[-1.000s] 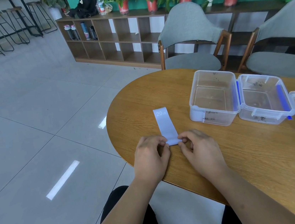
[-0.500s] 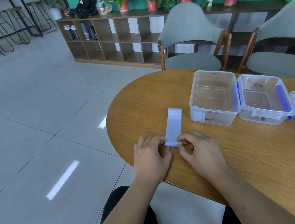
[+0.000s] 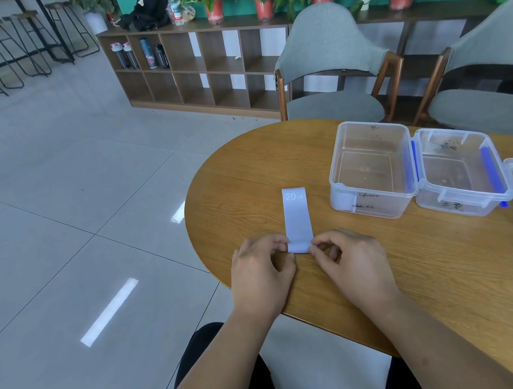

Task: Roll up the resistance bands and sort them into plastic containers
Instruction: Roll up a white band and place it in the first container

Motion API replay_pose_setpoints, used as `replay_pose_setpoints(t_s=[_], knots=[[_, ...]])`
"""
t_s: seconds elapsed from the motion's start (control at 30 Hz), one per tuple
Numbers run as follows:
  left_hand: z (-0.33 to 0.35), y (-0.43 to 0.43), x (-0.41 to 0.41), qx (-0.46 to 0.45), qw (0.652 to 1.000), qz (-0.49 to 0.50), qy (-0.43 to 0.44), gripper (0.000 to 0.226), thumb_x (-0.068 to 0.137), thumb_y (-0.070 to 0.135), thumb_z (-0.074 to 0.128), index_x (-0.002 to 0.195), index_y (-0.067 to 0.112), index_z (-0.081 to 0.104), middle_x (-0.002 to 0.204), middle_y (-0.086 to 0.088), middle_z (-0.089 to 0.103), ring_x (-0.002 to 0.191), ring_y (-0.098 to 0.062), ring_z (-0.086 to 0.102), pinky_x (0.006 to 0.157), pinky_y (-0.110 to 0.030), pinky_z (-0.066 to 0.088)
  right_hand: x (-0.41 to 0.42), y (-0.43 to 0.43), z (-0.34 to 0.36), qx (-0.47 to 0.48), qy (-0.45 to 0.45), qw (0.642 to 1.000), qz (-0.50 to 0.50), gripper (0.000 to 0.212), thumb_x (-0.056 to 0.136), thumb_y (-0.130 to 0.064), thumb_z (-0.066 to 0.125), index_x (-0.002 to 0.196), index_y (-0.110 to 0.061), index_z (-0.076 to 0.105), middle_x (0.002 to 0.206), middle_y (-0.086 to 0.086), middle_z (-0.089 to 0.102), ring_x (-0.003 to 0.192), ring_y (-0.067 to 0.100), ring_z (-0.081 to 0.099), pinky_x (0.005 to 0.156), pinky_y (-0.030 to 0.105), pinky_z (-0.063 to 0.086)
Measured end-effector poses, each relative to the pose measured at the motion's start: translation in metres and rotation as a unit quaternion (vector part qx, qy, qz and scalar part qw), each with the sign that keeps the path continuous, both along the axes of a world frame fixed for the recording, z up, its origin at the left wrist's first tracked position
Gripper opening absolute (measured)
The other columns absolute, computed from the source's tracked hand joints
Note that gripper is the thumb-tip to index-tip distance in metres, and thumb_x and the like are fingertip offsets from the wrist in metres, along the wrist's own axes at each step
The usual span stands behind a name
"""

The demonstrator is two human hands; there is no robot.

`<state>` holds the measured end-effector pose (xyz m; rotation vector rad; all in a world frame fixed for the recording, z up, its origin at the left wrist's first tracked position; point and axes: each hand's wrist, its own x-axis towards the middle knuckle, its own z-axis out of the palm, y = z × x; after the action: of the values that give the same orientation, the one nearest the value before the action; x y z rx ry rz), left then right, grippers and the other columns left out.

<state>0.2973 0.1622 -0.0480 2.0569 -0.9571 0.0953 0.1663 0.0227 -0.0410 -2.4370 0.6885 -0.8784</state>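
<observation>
The pale resistance band [image 3: 297, 218], marked 20 LB, lies flat on the wooden table [image 3: 437, 285], near its front edge. It looks thin, light and soft, maybe a little slippery, so a roll can loosen easily. The left hand [image 3: 260, 278] and the right hand [image 3: 354, 263] pinch its near end at the two corners, which seems the good place to hold. A clear plastic container [image 3: 371, 170] stands apart on the right, uncovered.

both hands [image 3: 262, 269] [image 3: 352, 260] pinching pale band [image 3: 297, 218] on wooden table [image 3: 419, 271]

Band [image 3: 297, 218] pale lilac with white print, table [image 3: 419, 271] tan wood-grain, containers [image 3: 376, 208] clear with blue clips [image 3: 491, 173].
</observation>
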Motion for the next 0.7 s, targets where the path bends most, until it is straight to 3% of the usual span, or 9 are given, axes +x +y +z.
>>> replay_pose_setpoints(t_s=[0.57,0.7], knots=[[0.0025,0.0,0.0001,0.004,1.0,0.004,0.013,0.024,0.085,0.029,0.083,0.104,0.038,0.071,0.088,0.027,0.069,0.093,0.001,0.059,0.093,-0.034,0.05,-0.0009,-0.0021,-0.0014,0.006,0.014,1.0,0.018,0.028,0.085,-0.018,0.084,0.111,-0.03,0.079,0.082,-0.021,0.064,0.07,0.003,0.06,0.069,0.026,0.056],[0.0027,0.0002,-0.0002,0.001,1.0,0.005,0.015,0.024,0.085,0.029,0.083,0.104,0.038,0.071,0.088,0.028,0.068,0.094,0.001,0.059,0.093,-0.033,0.051,-0.0002,-0.0014,0.0002,0.043,0.01,0.999,0.011,0.031,0.084,-0.019,0.085,0.112,-0.03,0.076,0.087,-0.025,0.069,0.076,0.003,0.066,0.071,0.019,0.056]])
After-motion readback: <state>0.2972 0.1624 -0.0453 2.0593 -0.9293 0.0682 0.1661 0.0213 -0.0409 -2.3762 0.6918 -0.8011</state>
